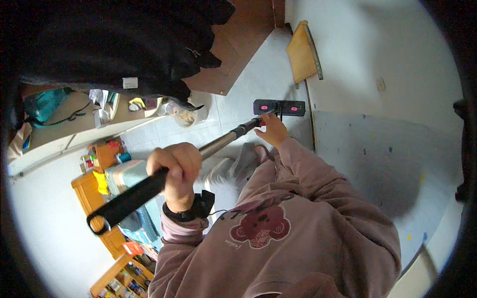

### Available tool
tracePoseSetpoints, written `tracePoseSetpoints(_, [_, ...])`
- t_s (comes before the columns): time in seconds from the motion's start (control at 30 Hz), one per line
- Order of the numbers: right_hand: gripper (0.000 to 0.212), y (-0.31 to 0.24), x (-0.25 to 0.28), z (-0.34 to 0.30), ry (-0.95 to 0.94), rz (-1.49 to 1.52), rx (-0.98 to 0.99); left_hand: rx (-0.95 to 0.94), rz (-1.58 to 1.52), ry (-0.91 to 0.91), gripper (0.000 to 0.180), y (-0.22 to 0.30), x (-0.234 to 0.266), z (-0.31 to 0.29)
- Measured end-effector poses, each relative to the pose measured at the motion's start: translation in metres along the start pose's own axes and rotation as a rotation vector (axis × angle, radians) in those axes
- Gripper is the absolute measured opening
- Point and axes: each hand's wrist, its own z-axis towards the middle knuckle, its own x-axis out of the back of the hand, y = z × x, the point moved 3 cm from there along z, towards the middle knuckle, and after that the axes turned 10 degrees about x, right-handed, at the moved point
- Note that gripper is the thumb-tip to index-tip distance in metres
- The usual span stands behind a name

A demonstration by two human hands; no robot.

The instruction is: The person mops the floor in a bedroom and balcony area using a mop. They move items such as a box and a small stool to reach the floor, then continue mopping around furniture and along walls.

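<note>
A flat mop [218, 145] slants across the view, its black grip end at the lower left and its metal pole running up to the right. My left hand [178, 166] is closed around the pole just above the black grip, with a dark band on that wrist. Farther down the pole, my right hand [273, 131] has its fingers round it by a dark collar, the thumb on the near side. The black rectangular mop head [279, 108] with two pink spots lies on the pale tiled floor [233, 99], close to the right wall.
Dark clothing [109, 44] hangs at the upper left over a shelf [84, 116] with assorted items. A whitish bin [194, 116] stands on the floor beside it. A yellowish board [300, 54] leans by the right wall [367, 134]. Wooden furniture [92, 198] stands at the lower left.
</note>
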Motion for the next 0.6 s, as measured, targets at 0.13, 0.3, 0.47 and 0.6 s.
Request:
tracePoseSetpoints(0.13, [0.029,-0.058,0.005,-0.003,0.357,-0.094,0.32,-0.015,-0.022,-0.118,0.024,0.005,0.012,-0.016])
tracePoseSetpoints(0.3, [0.009,-0.08,-0.037,-0.013,0.211,0.31,0.007,0.05,0.06,-0.352,0.026,0.012,0.019,-0.046])
tracePoseSetpoints(0.47, [0.009,-0.102,-0.061,-0.048,0.397,0.38,-0.001,0.037,0.074,-0.6,0.024,0.023,0.038,-0.07])
tracePoseSetpoints(0.6, [0.01,-0.132,-0.07,-0.064,0.327,0.253,0.006,0.052,0.036,-0.642,0.017,0.05,0.054,-0.09])
